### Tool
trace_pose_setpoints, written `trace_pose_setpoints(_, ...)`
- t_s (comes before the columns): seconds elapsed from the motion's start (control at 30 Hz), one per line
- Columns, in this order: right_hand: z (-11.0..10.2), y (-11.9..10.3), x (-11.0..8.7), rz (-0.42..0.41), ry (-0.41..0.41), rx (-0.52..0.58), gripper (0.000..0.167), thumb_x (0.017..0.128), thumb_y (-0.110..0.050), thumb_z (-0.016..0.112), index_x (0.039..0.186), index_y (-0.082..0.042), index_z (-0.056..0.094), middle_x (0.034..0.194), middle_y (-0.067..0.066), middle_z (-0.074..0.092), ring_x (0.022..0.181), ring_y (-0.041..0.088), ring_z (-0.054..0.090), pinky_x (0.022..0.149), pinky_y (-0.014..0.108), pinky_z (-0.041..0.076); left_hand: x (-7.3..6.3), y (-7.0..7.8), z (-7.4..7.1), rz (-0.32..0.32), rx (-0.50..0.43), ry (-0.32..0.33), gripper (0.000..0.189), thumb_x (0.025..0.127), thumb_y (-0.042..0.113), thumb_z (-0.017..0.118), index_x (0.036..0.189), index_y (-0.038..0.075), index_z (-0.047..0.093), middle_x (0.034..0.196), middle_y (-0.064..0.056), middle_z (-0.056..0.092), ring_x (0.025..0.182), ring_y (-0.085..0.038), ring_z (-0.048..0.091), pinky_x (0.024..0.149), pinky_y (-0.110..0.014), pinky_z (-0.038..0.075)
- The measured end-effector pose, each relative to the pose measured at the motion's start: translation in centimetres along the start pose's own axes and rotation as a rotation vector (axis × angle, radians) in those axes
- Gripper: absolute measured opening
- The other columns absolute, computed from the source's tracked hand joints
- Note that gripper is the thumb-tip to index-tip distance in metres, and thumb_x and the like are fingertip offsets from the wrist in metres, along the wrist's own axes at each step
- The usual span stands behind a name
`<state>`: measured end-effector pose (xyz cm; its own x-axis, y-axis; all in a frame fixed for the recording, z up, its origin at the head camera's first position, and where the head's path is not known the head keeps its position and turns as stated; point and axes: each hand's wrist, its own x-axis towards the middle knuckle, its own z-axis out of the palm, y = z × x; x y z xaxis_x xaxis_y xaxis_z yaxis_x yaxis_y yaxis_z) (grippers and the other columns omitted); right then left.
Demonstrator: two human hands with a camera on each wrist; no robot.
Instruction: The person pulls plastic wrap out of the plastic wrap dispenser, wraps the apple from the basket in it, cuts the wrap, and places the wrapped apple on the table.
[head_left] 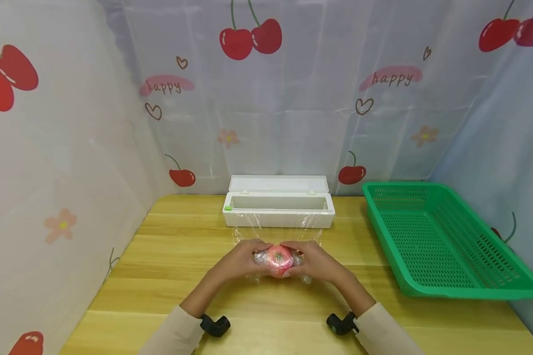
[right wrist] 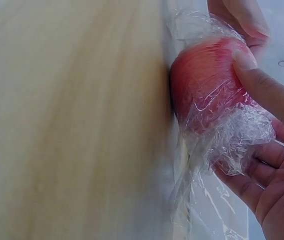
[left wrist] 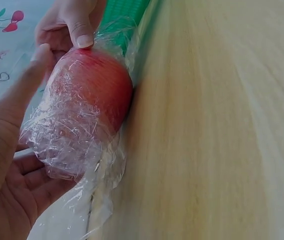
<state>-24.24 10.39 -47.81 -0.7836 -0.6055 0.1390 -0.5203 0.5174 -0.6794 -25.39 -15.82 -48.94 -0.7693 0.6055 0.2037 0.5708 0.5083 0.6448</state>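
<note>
A red apple (head_left: 279, 260) in crumpled cling film (left wrist: 64, 142) is held low over the wooden table, in front of a white cling film box. My left hand (head_left: 241, 260) grips its left side; in the left wrist view the thumb is above and the fingers curl beneath the bunched film. From the other side my right hand (head_left: 316, 261) holds the apple, its thumb (right wrist: 262, 82) pressing on the skin through the film. Loose film trails from the wrapped apple toward the box. Whether the apple's underside touches the table I cannot tell.
The white cling film box (head_left: 279, 219) stands at the back with its lid (head_left: 279, 184) raised and a small green piece (head_left: 228, 208) at its left end. A green perforated basket (head_left: 426, 246) sits on the right of the table (head_left: 160, 276). Printed curtains (head_left: 293, 123) enclose the back and sides.
</note>
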Motion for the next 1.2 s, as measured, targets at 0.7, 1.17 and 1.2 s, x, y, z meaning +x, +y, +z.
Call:
trace_pose_setpoints(0.7, 0.4, 0.2, 0.5, 0.020, 0.007, 0.017, 0.072, 0.080, -0.034, 0.088, 0.140, -0.007, 0.060, 0.133, 0.007, 0.066, 0.117, 0.019, 0.061, 0.098, 0.042, 0.054, 0.4, -5.9, -7.1, -0.005, -0.020, 0.716, 0.065, 0.077, 0.015, 0.091, 0.136, 0.007, 0.065, 0.133, -0.016, 0.061, 0.121, -0.034, 0.057, 0.089, -0.063, 0.050)
trace_pose_setpoints(1.17, 0.3, 0.1, 0.2, 0.039, 0.006, 0.016, 0.071, 0.080, -0.032, 0.088, 0.141, -0.008, 0.060, 0.133, 0.008, 0.065, 0.116, 0.019, 0.061, 0.099, 0.043, 0.054, 1.9, -10.4, -7.3, -0.250, -0.174, 0.473, 0.079, 0.084, 0.034, 0.085, 0.151, 0.012, 0.049, 0.156, -0.018, 0.042, 0.144, -0.039, 0.038, 0.109, -0.056, 0.044)
trace_pose_setpoints(1.2, 0.3, 0.1, 0.2, 0.044, 0.005, 0.017, 0.071, 0.080, -0.032, 0.088, 0.141, -0.008, 0.060, 0.134, 0.008, 0.065, 0.117, 0.020, 0.061, 0.099, 0.043, 0.053, 2.0, -10.7, -7.1, -0.252, -0.194, 0.471, 0.078, 0.085, 0.033, 0.085, 0.151, 0.011, 0.049, 0.157, -0.017, 0.041, 0.145, -0.039, 0.037, 0.110, -0.054, 0.043)
